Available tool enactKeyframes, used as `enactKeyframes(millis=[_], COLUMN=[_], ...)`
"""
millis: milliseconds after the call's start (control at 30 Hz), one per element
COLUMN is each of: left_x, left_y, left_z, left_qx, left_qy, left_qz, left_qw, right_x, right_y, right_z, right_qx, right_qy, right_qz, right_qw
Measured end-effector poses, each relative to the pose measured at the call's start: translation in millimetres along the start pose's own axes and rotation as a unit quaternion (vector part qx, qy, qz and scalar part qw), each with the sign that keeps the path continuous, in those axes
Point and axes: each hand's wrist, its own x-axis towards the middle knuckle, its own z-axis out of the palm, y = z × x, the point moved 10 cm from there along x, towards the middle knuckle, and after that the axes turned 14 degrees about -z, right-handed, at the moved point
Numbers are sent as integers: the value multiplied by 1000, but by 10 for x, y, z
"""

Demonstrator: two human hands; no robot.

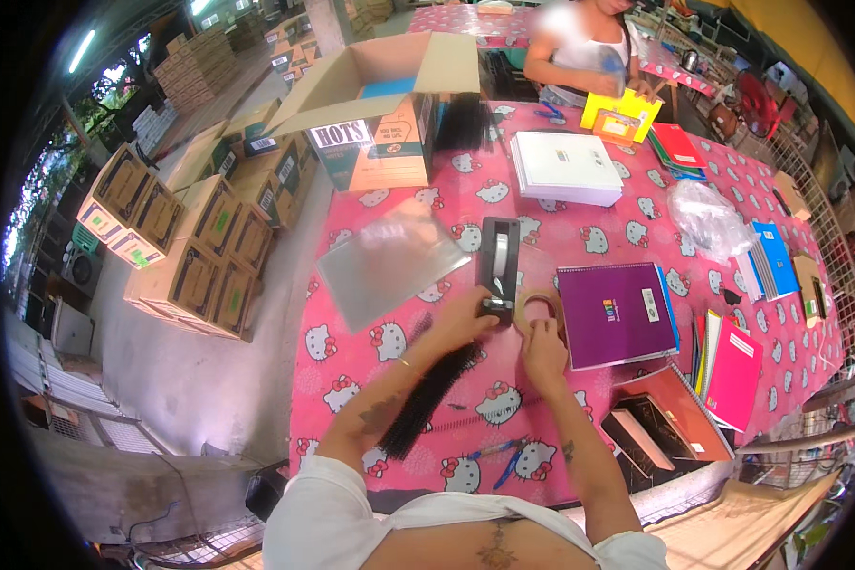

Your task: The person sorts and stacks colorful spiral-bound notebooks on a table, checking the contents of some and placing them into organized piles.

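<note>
My left hand (467, 320) grips the near end of a long black device (499, 249), which looks like a tape dispenser, lying lengthwise on the table. Just to its right, my right hand (543, 353) has its fingers closed on the near rim of a tan tape roll (556, 306). A purple spiral notebook (613, 328) lies right of the roll, on top of other notebooks. Clear plastic sheets (375, 285) are spread to the left of the device. Beneath my left forearm runs a bundle of black binding coils (427, 404).
An open carton (380, 142) stands at the table's far left. Beyond the device are a white paper stack (565, 166) and a co-worker holding a yellow notebook (636, 114). Pink notebooks (734, 370) and an orange-brown box (674, 408) sit near right. Blue pens (510, 467) lie close to me.
</note>
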Motion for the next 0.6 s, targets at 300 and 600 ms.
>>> enactKeyframes(millis=[300,600], left_x=[-363,-1390], left_y=[-1450,-1708], left_z=[-1159,-1086], left_qx=[288,280], left_qy=[188,177], left_qz=[21,-27], left_qw=[939,943], right_x=[-855,-2244], right_y=[-804,-121], right_z=[-508,-2188], right_qx=[73,120], right_qy=[31,230], right_qz=[-127,-42], right_qw=[989,965])
